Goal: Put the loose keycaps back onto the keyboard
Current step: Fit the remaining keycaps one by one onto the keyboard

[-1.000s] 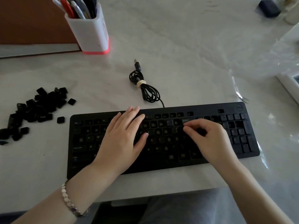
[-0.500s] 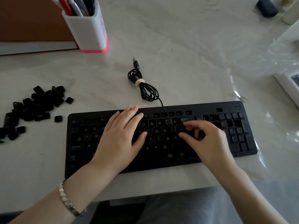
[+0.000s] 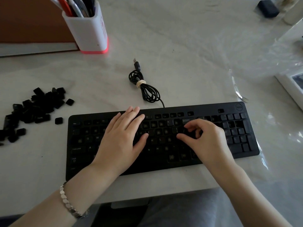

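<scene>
A black keyboard (image 3: 213, 108) lies across the white table in front of me, and many of its key spots are bare. My left hand (image 3: 121, 141) rests flat on its left-middle part with the fingers straight. Over the keys just below Backspace, my right hand (image 3: 208, 141) has thumb and fingers curled down round a dark keycap (image 3: 191, 134) that is hard to tell from the board. A pile of loose black keycaps (image 3: 37, 107) sits on the table to the left, with one single keycap (image 3: 58, 120) near the keyboard's corner.
The keyboard's bundled cable (image 3: 147, 90) with its USB plug lies just behind it. A white pen holder (image 3: 88, 30) stands at the back left, a dark small object (image 3: 268, 9) at the back right, and a white frame (image 3: 293, 84) at the right edge. The table's front edge is near my lap.
My right thumb has moved apart from the fingers, which were pinched together a second ago, and the fingers now curl down onto the key row. The left hand has stayed put.
</scene>
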The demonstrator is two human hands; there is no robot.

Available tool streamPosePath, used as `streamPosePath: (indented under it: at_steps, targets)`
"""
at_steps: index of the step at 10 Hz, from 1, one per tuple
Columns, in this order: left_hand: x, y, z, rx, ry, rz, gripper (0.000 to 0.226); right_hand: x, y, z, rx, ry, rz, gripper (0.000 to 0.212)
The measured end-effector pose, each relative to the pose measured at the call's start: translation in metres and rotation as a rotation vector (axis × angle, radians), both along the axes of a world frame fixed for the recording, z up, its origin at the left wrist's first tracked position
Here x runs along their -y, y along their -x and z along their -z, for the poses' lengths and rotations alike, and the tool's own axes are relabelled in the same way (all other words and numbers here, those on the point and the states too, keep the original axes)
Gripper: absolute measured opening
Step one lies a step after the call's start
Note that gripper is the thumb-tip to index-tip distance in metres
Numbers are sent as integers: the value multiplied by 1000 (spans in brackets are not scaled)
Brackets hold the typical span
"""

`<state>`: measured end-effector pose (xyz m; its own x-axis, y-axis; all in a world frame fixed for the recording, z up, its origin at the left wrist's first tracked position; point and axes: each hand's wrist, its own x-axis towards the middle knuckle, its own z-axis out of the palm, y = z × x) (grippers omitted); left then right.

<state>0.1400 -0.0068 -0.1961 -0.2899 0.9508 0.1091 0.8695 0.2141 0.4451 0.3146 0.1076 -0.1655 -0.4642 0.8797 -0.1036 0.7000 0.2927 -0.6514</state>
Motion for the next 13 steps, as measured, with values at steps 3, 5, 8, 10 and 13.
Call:
streamPosePath:
  at_steps: [3,5,8,10,13]
  targets:
    - [0,0,0,-2,9,-2,52,12,-8,2,-87,-100,-85,23]
    - [0,-1,1,2,-1,-8,52,9,-2,-3,-18,80,-32,23]
    - [0,-1,0,0,-7,-3,52,3,-3,-4,-57,202,1,23]
    - [0,0,1,2,-17,0,51,6,-7,-2,-48,197,-11,31]
    - [0,0,1,10,-21,2,51,7,-9,-1,-52,162,-32,17]
